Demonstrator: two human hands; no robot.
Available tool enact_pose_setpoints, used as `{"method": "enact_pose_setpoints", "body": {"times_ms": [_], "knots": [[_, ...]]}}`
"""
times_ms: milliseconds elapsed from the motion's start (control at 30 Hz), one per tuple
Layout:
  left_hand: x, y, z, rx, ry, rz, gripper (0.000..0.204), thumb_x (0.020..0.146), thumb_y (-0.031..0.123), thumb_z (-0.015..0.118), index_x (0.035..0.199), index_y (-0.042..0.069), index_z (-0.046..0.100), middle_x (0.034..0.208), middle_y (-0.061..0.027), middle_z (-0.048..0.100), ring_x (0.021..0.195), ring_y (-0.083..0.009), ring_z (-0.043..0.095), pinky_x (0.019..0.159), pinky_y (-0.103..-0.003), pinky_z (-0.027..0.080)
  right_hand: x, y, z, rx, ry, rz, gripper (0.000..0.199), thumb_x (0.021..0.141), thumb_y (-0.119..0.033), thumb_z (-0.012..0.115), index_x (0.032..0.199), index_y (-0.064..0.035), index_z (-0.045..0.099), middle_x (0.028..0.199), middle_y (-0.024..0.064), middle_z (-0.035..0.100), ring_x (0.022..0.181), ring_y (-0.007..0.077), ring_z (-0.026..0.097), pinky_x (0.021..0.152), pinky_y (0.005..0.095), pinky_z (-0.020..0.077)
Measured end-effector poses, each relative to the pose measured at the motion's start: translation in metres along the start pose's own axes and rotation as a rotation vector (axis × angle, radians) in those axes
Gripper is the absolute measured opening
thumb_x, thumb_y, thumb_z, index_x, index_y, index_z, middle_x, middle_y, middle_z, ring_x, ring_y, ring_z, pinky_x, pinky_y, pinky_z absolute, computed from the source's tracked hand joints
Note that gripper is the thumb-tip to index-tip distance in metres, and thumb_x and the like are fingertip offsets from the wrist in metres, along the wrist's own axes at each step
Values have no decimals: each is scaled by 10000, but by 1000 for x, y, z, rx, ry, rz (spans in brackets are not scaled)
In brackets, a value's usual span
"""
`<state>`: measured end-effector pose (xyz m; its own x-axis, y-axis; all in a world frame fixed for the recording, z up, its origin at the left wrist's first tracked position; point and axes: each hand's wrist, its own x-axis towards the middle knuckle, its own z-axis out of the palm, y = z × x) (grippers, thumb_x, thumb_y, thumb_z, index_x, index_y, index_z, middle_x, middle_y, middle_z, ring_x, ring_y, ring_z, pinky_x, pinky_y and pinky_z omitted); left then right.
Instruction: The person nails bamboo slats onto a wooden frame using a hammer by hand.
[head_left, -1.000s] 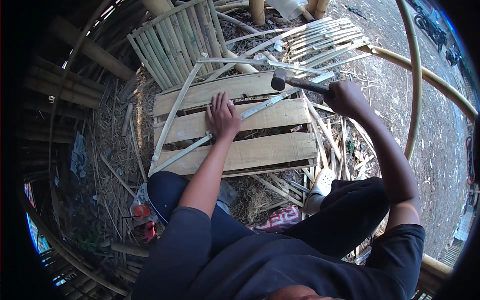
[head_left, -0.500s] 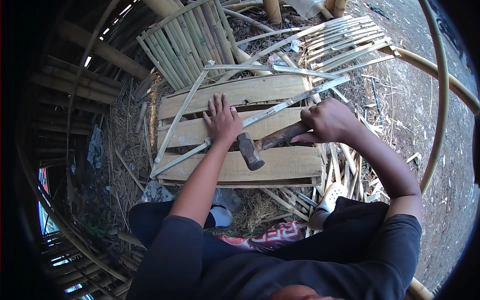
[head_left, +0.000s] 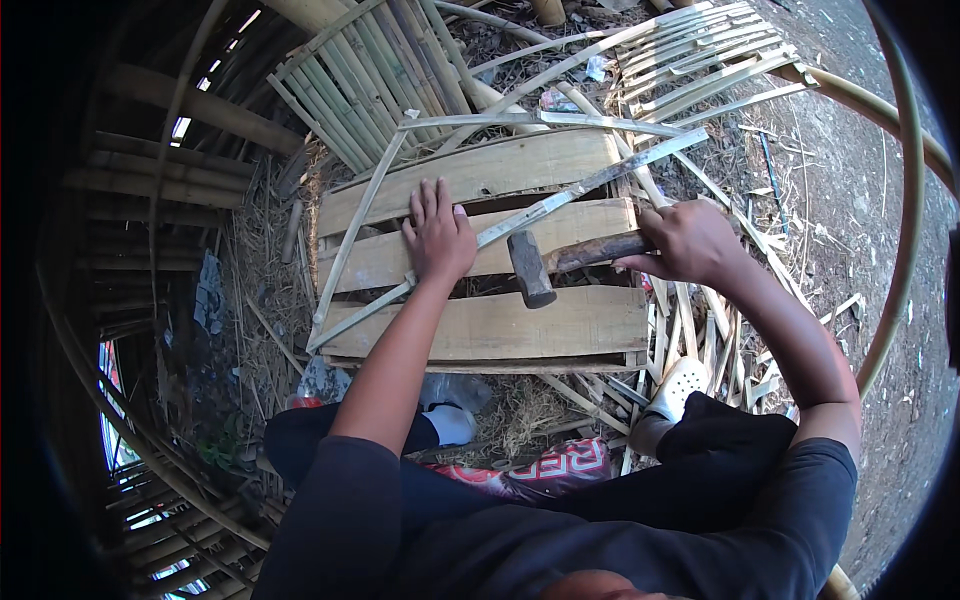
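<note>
My left hand (head_left: 440, 232) lies flat with its fingers stretched out, pressing on the wooden plank platform (head_left: 500, 325) beside a diagonal bamboo strip (head_left: 575, 202). Two more strips, one slanting on the left (head_left: 352, 235) and one along the far side (head_left: 540, 119), meet it to make a triangle laid over the planks. In my right hand (head_left: 692, 242) is the handle of a short sledgehammer, closed in my fingers. The hammer's dark metal head (head_left: 531, 270) hangs above the near planks, to the right of my left hand and apart from the strip.
A slatted bamboo panel (head_left: 370, 85) leans beyond the platform. Another bamboo slat frame (head_left: 705, 60) lies at the far right. Split bamboo scraps (head_left: 705, 335) litter the ground at right, and a curved bamboo pole (head_left: 908, 200) rises there. A red printed bag (head_left: 540, 472) lies between my legs.
My right hand has moved the hammer to the right, away from my left hand, and its handle lies more level. My left hand stays flat at the same place; the whole view has shifted slightly.
</note>
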<state>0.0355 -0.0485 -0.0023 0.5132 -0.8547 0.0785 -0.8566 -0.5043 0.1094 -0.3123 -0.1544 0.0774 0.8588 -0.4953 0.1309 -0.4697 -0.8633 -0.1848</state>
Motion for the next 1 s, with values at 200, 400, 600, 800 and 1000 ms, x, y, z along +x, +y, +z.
{"method": "enact_pose_setpoints", "body": {"times_ms": [200, 400, 600, 800, 1000], "knots": [[2, 3, 2, 17, 6, 5, 578, 1052, 294, 380, 1607, 161, 286, 1695, -82, 223, 1571, -285, 164, 1223, -572, 162, 5, -1, 16, 8, 22, -47, 632, 896, -696, 614, 697, -96, 613, 504, 75, 562, 488, 272, 641, 495, 388, 526], [2, 1, 2, 4, -3, -12, 576, 1050, 293, 386, 1605, 171, 294, 1692, -83, 232, 1569, -285, 172, 1222, -569, 167, 8, -5, 30, -101, -3, -149, 633, 897, -679, 614, 773, -58, 597, 574, 102, 586, 526, 282, 650, 504, 406, 541], [2, 3, 3, 18, 10, -6, 571, 1050, 291, 382, 1604, 175, 302, 1690, -88, 237, 1569, -287, 173, 1230, -556, 164, 10, 0, 27, -55, -24, -54, 665, 920, -694, 577, 758, -49, 599, 538, 88, 577, 510, 274, 661, 497, 397, 552], [4, 1, 2, 80, -2, 11, 573, 1053, 286, 358, 1605, 145, 294, 1690, -106, 228, 1577, -326, 119, 1263, -555, 63, 10, -3, 20, -122, 82, -211, 667, 915, -706, 568, 774, -55, 605, 552, 86, 573, 502, 263, 645, 486, 392, 532], [5, 0, 4, 9, 21, 35, 581, 1055, 277, 359, 1609, 123, 278, 1688, -130, 221, 1577, -342, 101, 1280, -493, 51, 14, 3, 31, -68, 44, -141, 683, 912, -716, 562, 789, -46, 616, 584, 102, 604, 521, 278, 655, 510, 402, 553]]}}
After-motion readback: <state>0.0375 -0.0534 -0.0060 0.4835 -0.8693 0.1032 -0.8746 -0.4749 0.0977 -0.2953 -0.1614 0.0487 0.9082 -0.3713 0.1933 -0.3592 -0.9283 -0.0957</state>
